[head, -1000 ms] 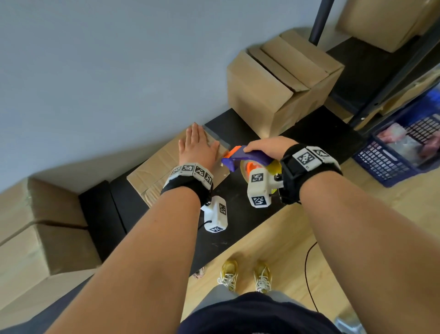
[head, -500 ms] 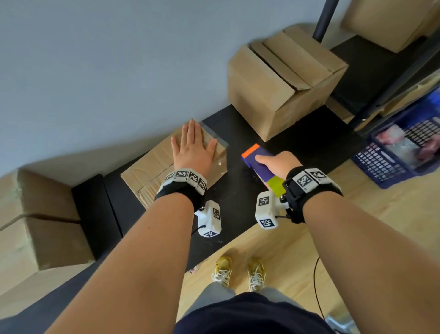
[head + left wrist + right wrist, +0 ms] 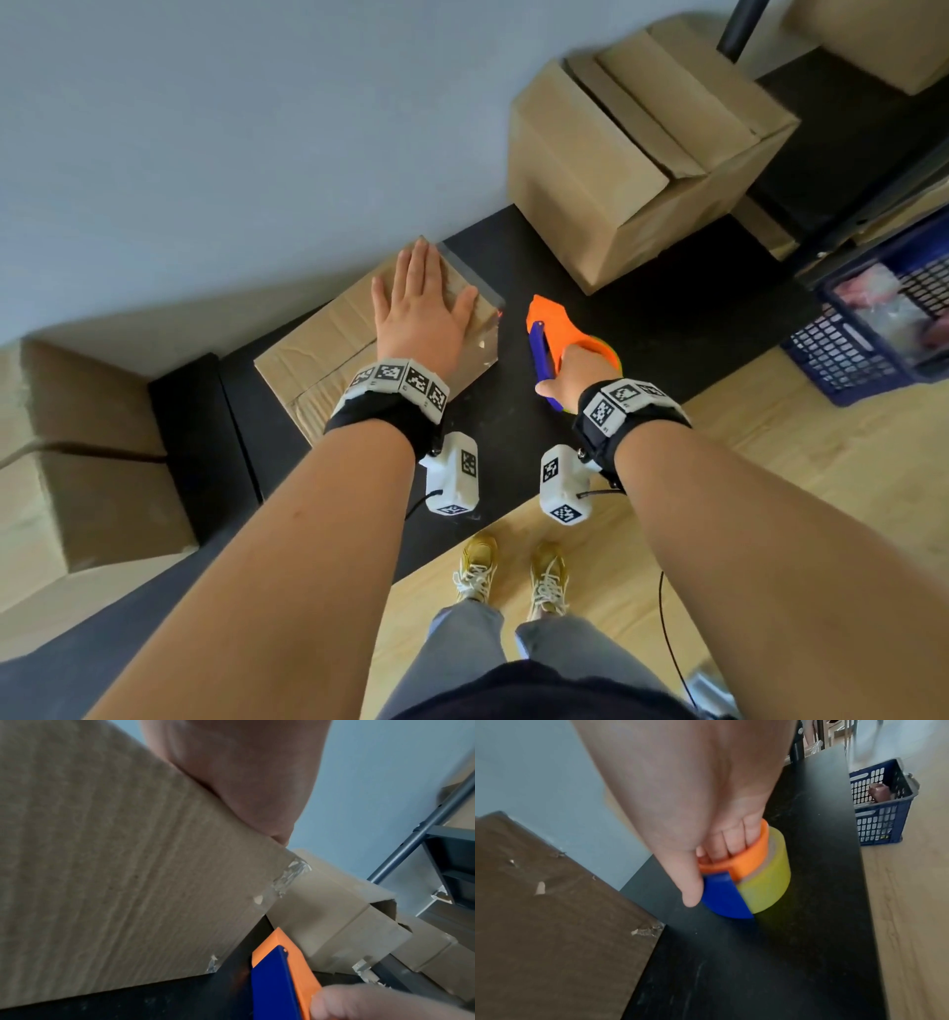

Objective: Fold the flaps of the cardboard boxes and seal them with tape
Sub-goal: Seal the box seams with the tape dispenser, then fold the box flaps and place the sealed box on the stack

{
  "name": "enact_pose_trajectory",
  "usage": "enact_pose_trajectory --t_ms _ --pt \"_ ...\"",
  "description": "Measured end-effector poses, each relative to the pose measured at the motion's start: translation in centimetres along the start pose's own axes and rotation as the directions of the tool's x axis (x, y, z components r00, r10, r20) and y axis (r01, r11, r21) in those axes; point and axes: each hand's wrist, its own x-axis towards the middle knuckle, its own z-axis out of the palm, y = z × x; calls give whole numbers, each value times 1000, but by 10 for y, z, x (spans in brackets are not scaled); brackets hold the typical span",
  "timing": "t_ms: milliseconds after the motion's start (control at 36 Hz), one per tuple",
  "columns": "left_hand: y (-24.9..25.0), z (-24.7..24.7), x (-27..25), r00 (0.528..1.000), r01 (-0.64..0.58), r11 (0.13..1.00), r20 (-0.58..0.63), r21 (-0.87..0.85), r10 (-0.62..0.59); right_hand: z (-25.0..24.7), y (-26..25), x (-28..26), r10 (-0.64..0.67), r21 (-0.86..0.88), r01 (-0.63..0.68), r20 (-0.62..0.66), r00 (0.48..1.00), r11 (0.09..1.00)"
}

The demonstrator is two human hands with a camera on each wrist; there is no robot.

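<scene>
A low cardboard box [image 3: 313, 360] lies on the black table [image 3: 642, 318] with clear tape over its right end. My left hand [image 3: 418, 303] lies flat on top of the cardboard box [image 3: 115, 862], fingers straight. Just right of it my right hand [image 3: 575, 375] grips an orange and blue tape dispenser [image 3: 549, 329] that rests on the table. In the right wrist view my fingers are curled into the tape dispenser [image 3: 741, 874], which carries a yellowish tape roll [image 3: 767, 882]. A larger cardboard box [image 3: 637, 154] with its flaps folded over stands at the back right.
More cardboard boxes [image 3: 77, 462] stand at the left end of the table. A blue crate [image 3: 883, 318] sits on the wooden floor [image 3: 770, 462] to the right, beside a dark metal shelf frame [image 3: 842, 221]. My feet [image 3: 513, 570] stand at the table's front edge.
My right hand has pulled the tape dispenser off the box's right end, lowered it to the table and turned it upright. My left hand has stayed flat on the box.
</scene>
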Motion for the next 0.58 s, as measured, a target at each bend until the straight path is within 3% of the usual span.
enact_pose_trajectory --t_ms 56,111,222,278,333,389,417,472,583 --pt "0 -2 1 1000 0 1000 -10 -15 0 -1 -3 3 36 -18 -36 26 999 999" --pt "-1 -6 3 1000 -3 1000 -31 -30 2 -3 -2 3 54 -2 -54 -25 998 999" --pt "-2 -22 11 997 23 991 -68 -133 -32 -19 -5 -5 70 189 -28 -220 973 982" --pt "-6 -30 17 991 82 979 -88 -188 -100 -28 -12 -10 22 342 57 -222 975 938" --pt "-11 -38 22 990 121 978 -51 -169 -132 -34 -20 -15 -43 646 106 -113 993 756" --pt "-16 -43 23 990 135 980 58 -143 -128 -37 -28 -22 -122 879 -18 86 989 476" --pt "-18 -45 23 987 136 981 98 -135 -124 -37 -30 -23 -127 905 -52 115 985 422" --pt "-22 -48 21 986 138 983 106 -118 -125 -38 -35 -32 -147 904 -46 119 982 425" --pt "-29 -50 13 979 195 971 89 -134 -185 -31 -43 -44 -178 862 128 -44 983 490"
